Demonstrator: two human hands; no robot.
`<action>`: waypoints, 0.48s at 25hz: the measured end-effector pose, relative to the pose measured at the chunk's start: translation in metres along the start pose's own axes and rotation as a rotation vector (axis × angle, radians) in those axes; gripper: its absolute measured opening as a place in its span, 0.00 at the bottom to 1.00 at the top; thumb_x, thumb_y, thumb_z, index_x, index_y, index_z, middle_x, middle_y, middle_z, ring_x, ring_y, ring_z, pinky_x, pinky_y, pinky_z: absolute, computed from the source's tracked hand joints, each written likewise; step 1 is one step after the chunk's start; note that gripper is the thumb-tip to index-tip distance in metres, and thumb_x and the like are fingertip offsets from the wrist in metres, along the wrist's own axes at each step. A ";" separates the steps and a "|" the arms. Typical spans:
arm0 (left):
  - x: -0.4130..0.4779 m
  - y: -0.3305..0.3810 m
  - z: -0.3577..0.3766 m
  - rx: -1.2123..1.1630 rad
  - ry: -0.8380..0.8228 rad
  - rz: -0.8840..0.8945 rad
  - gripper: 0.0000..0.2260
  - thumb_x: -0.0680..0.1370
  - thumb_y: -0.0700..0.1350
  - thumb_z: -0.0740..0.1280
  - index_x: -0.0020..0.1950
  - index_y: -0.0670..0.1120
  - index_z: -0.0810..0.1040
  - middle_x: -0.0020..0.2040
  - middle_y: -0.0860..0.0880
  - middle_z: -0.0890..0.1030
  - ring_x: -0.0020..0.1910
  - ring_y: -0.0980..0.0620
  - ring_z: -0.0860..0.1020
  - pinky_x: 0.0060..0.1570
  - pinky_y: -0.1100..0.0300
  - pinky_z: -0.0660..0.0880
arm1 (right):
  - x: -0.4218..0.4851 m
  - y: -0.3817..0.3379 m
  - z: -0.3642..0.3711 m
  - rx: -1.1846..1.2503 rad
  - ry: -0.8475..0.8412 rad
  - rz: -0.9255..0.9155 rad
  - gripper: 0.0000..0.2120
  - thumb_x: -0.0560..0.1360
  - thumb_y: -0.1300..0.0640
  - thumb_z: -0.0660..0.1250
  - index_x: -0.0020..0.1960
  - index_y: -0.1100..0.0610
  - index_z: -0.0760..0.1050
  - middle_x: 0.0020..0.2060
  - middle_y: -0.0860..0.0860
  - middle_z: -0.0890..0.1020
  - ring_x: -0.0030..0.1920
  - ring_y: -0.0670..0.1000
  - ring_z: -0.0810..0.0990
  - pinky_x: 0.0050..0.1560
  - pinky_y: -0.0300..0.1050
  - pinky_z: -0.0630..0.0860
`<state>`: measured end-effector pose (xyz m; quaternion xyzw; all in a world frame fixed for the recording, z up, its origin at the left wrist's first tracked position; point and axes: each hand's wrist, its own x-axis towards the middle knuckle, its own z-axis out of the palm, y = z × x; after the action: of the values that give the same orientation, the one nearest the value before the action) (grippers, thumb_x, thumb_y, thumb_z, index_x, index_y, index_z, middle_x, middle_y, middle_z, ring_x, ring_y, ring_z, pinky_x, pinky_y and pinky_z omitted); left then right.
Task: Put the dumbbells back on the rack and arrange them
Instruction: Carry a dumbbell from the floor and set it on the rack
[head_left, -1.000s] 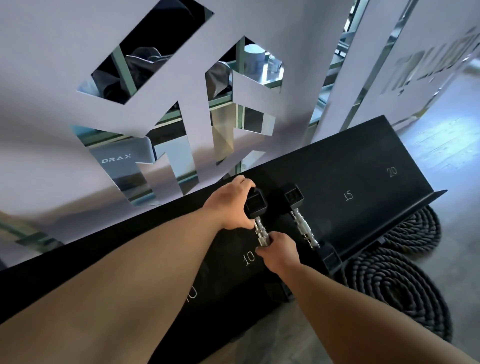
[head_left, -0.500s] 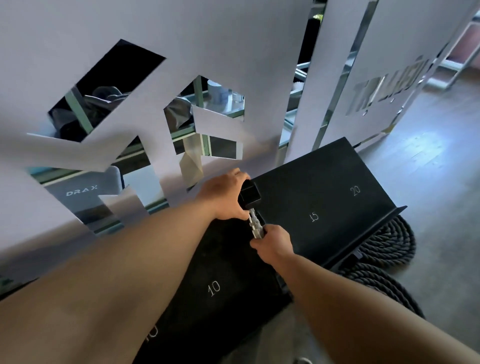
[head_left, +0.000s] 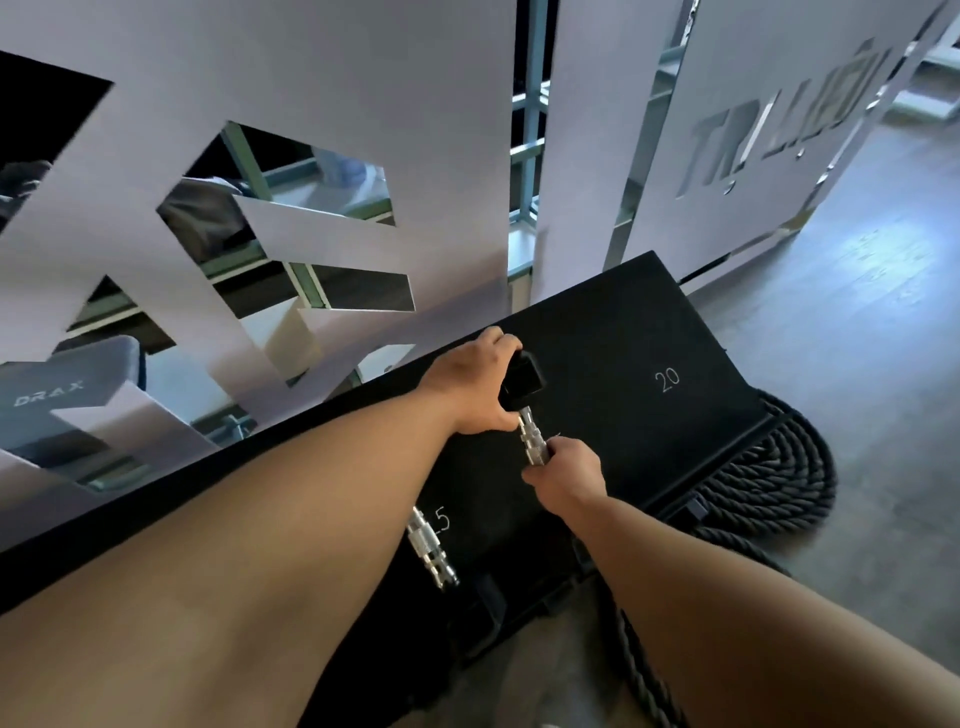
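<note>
step: hex dumbbell (head_left: 524, 383) being held just left of the 20 mark (head_left: 667, 378) on the rack (head_left: 613, 312) | left grip (head_left: 470, 387) curling round its far head | right grip (head_left: 569, 467) wrapping its knurled handle | advice: lowering it level, lining it parallel to the second dumbbell (head_left: 428, 545) farther left, letting go only once it is resting

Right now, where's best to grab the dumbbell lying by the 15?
Take the dumbbell by its ridged chrome handle, mid-bar, from above on the near side. The bar lies bare on the rack; its far head is hidden under the left forearm.
</note>
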<state>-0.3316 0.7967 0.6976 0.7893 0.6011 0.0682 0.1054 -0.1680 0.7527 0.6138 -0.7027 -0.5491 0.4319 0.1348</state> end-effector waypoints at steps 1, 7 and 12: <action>0.011 0.006 0.008 0.004 -0.003 0.004 0.38 0.68 0.56 0.80 0.72 0.48 0.68 0.65 0.48 0.71 0.56 0.46 0.77 0.48 0.52 0.77 | 0.010 0.008 -0.005 0.003 -0.005 0.006 0.05 0.74 0.61 0.74 0.43 0.57 0.77 0.40 0.51 0.79 0.32 0.48 0.76 0.28 0.40 0.68; 0.057 0.012 0.056 0.027 -0.010 -0.024 0.37 0.68 0.56 0.80 0.71 0.49 0.67 0.63 0.49 0.71 0.55 0.48 0.77 0.47 0.54 0.76 | 0.068 0.042 -0.017 -0.018 -0.004 0.009 0.07 0.74 0.60 0.75 0.42 0.54 0.77 0.38 0.50 0.79 0.32 0.47 0.77 0.27 0.39 0.67; 0.077 0.004 0.086 0.041 -0.040 -0.070 0.38 0.69 0.57 0.79 0.74 0.48 0.67 0.66 0.48 0.70 0.59 0.48 0.76 0.51 0.53 0.77 | 0.099 0.058 -0.009 -0.042 -0.051 0.019 0.07 0.73 0.61 0.75 0.41 0.54 0.77 0.38 0.50 0.80 0.32 0.47 0.78 0.26 0.39 0.68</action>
<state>-0.2870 0.8622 0.6144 0.7709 0.6274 0.0362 0.1035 -0.1209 0.8223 0.5353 -0.6994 -0.5547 0.4391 0.1018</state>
